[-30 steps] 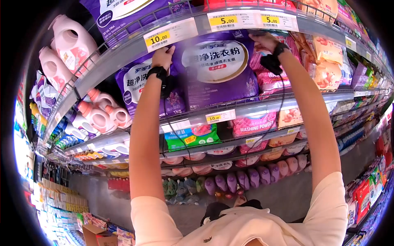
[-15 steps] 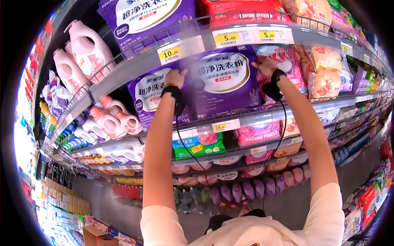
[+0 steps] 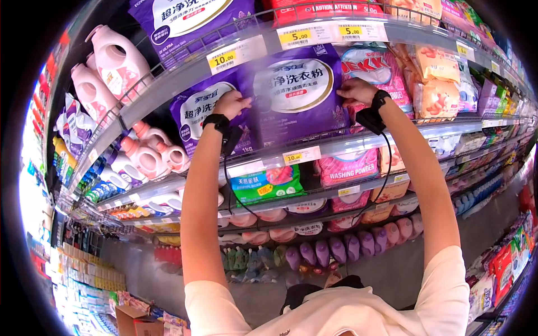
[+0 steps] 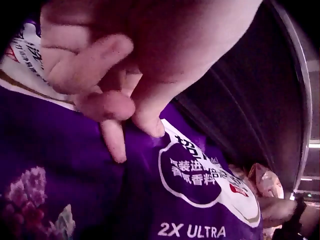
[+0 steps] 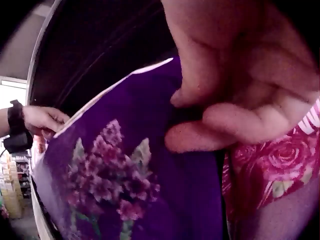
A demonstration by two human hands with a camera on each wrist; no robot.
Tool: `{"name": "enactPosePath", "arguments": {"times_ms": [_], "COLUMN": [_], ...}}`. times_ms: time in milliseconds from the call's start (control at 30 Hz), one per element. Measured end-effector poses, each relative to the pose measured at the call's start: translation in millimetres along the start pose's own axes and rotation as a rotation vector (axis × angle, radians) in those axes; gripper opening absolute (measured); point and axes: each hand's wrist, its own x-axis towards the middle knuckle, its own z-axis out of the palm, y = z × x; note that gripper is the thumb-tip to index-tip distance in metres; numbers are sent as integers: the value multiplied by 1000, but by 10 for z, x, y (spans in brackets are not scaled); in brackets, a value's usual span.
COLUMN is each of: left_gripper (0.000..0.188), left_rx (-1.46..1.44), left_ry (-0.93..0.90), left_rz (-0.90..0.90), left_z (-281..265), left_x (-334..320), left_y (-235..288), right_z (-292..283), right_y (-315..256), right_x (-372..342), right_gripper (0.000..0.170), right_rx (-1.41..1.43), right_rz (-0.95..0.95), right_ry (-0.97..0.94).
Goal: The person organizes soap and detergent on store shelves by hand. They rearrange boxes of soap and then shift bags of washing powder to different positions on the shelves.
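A large purple washing-powder bag (image 3: 291, 95) stands upright on the middle shelf. At its left side, my left hand (image 3: 231, 105) has its thumb and index finger on the edge, other fingers curled; in the left wrist view this hand (image 4: 107, 75) pinches by the bag front (image 4: 190, 175). My right hand (image 3: 358, 92) is at the right side, beside a pink bag (image 3: 376, 70). In the right wrist view the right hand (image 5: 245, 85) holds thumb and index finger apart, fingertips at the front of the purple bag (image 5: 115, 175). Whether anything lies behind the bag is hidden.
Another purple bag (image 3: 196, 112) stands directly left. Above runs a shelf edge with price labels (image 3: 224, 57); a wire rail (image 3: 269, 155) lines the bag's shelf. Pink bottles (image 3: 148, 157) stand further left, orange-pink packs (image 3: 437, 98) to the right. Cables hang from both wrists.
Both hands have moved down from near the bag's upper corners to lower on its sides. The left thumb and index finger now point rightward. The head view has shifted slightly.
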Motion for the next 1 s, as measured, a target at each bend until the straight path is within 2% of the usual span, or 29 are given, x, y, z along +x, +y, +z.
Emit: {"name": "enactPosePath", "arguments": {"times_ms": [67, 200, 300, 400, 500, 533, 600, 633, 733, 867, 933, 967, 1000], "left_gripper": [34, 34, 33, 32, 32, 32, 33, 34, 42, 44, 44, 43, 42], "left_rx": [156, 194, 231, 312, 349, 355, 393, 430, 509, 522, 504, 451, 341], "left_ry": [68, 254, 292, 336, 422, 459, 430, 423, 358, 246, 191, 235, 166], "left_rz": [23, 34, 2, 7, 18, 24, -33, -47, -77, -90, -98, -121, -145], "left_z": [69, 189, 209, 264, 336, 355, 368, 360, 359, 292, 250, 261, 210], "left_x": [-57, -65, -129, -113, -69, -62, -32, 18, 39, 66, 34, -9, -73], "left_y": [56, -30, 124, 172, 153, 141, 111, 115, 195, 145, 161, 161, 202], "right_z": [27, -58, 148, 72, 17, 16, 41, 40, 24, 30, -37, -40, -22], "right_y": [77, 342, 142, 191, 221, 216, 180, 142, 36, 42, 97, 129, 123], "right_x": [43, 266, 23, 67, 57, 57, 72, 77, 59, 41, 57, 78, 66], "right_gripper": [28, 26, 23, 21, 16, 16, 15, 16, 16, 24, 27, 28, 29], "right_rx": [19, 154, 287, 210, 124, 14, -204, -180, -436, -333, -327, -284, -241], "right_rz": [-34, -119, -116, -134, -149, -176, -233, -167, -150, -144, -254, -243, -232], "right_ry": [64, -29, 94, 101, 179, 233, 340, 313, 278, 272, 257, 259, 262]}}
